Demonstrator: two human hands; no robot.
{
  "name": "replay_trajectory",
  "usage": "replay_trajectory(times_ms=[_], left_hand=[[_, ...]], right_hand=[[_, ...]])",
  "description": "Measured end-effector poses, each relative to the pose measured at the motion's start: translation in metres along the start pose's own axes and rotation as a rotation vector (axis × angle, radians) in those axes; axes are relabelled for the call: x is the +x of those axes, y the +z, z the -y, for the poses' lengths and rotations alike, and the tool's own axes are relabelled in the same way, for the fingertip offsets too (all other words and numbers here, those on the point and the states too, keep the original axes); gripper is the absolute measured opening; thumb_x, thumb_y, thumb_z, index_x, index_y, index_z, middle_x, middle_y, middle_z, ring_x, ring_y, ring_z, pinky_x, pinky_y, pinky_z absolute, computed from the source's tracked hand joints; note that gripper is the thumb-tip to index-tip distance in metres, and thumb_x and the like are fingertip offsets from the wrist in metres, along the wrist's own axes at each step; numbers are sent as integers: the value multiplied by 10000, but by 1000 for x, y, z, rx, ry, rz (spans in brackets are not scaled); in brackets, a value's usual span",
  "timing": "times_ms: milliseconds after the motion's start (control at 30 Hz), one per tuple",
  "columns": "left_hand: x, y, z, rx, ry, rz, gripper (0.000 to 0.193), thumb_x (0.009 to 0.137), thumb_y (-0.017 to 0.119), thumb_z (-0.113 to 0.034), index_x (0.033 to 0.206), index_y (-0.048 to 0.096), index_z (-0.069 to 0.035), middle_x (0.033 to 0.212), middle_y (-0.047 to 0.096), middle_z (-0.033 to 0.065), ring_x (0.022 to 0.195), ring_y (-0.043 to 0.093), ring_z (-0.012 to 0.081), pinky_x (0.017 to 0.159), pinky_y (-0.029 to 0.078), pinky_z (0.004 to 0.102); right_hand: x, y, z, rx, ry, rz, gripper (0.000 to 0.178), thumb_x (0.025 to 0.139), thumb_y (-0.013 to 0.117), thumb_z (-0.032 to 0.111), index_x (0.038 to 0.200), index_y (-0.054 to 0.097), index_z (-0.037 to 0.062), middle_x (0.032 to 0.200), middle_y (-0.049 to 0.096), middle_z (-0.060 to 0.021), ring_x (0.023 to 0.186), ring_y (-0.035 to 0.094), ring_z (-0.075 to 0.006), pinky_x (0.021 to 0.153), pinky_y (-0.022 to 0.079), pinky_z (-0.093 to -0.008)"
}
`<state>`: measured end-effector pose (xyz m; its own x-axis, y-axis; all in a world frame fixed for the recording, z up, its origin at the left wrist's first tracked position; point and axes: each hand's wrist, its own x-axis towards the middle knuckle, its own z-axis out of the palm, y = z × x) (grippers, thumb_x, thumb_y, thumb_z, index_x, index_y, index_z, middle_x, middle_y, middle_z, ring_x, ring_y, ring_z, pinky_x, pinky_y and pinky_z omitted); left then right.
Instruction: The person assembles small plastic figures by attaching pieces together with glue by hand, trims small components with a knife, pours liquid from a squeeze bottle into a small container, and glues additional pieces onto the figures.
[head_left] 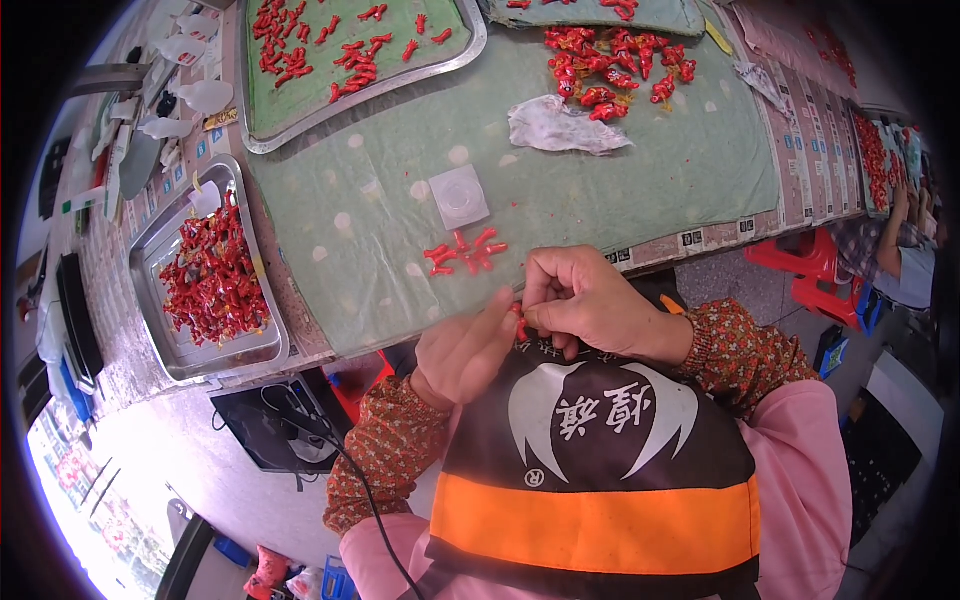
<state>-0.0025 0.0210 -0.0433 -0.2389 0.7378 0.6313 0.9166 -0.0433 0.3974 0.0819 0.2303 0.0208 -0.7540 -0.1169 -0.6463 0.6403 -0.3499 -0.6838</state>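
Note:
At the front edge of the cloth-covered table, my left hand and my right hand meet over my apron. Between their fingertips is a small glossy red piece, partly hidden by the fingers. Both hands are closed on it in a pinch. Just beyond my left hand lies a loose cluster of small red branched pieces on the green cloth. Behind that cluster sits a white square block with a round mark on its top.
A metal tray heaped with red and gold pieces stands at the left. Farther back is a larger green-lined tray with scattered red pieces. Red figures and a crumpled white cloth lie at the back. Another person sits far right.

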Motion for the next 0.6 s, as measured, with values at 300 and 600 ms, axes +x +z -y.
replay_trajectory(times_ms=[300, 600], left_hand=[[1, 1, -1, 9, -1, -8, 229, 850, 756, -20, 1055, 681, 50, 1149, 734, 264, 770, 724, 234, 612, 557, 291], [6, -6, -1, 8, 29, -11, 241, 827, 752, -1, 1050, 673, 41, 1136, 734, 258, 805, 739, 250, 631, 583, 302]], right_hand=[[0, 0, -1, -5, -17, -5, 106, 929, 660, 11, 867, 576, 30, 741, 625, -20, 575, 588, -53, 463, 500, -210], [-3, -1, 2, -22, -30, 39, 106, 939, 665, 24, 893, 571, 40, 781, 621, -8, 618, 582, -42, 506, 503, -203]])
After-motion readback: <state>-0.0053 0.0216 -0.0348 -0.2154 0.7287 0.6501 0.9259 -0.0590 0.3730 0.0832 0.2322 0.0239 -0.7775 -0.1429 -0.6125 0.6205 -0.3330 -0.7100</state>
